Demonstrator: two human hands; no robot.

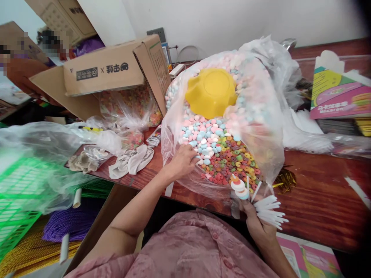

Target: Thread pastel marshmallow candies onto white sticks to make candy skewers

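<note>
My left hand (184, 160) reaches into a large clear plastic bag (274, 127), its bent fingers among pink, white and blue pebble-like candies (203, 143). The fingertips are partly hidden, so what they pinch does not show. Next to these lie small ring-shaped pieces (234, 160) in red, green, yellow and purple. At the bag's near right edge, my right hand (256, 218) is closed round a bundle of thin white sticks (271, 212). One upright stick bears a short stack of orange, white and blue pieces (240, 187). A yellow wavy-edged bowl (213, 92) rests upside down on the candies.
An open cardboard box (101, 73) holding bagged ring pieces stands at the left. Grey gloves (131, 161) lie before it. A Macaron carton (339, 90) is at the right. A green basket (17, 197) and twisted cords (68, 220) sit lower left. Another person (26, 73) is behind.
</note>
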